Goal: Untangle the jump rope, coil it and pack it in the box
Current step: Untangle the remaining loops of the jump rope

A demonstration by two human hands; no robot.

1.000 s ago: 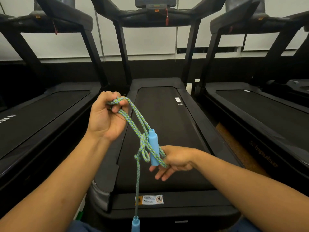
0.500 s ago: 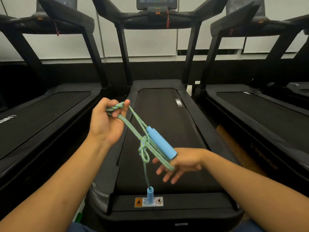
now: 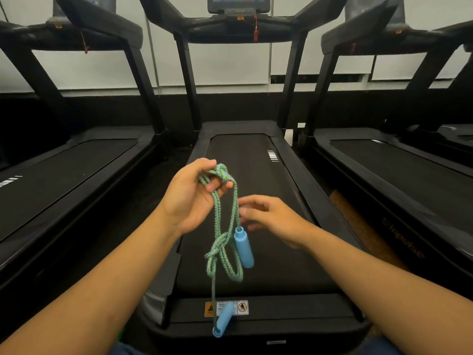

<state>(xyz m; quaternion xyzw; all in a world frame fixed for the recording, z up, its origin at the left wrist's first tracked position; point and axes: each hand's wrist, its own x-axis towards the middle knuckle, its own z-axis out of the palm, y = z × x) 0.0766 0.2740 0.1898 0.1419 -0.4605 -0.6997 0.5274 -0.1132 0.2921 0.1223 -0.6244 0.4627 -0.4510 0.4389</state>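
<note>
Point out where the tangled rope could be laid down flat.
Bare patches: the black treadmill belt ahead, beyond both hands up to its white stripe marks, and the belt's near end right of the hanging blue foam handle. Crowded: the middle, where the left hand holds the green braided jump rope.

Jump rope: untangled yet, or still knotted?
Still knotted: the jump rope hangs from the left hand with a knot beside the upper handle.

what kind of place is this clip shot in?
Most likely a gym or fitness room. Three black treadmills stand side by side, the middle treadmill with a console screen and a red safety cord. The left hand holds a knotted jump rope.
</note>
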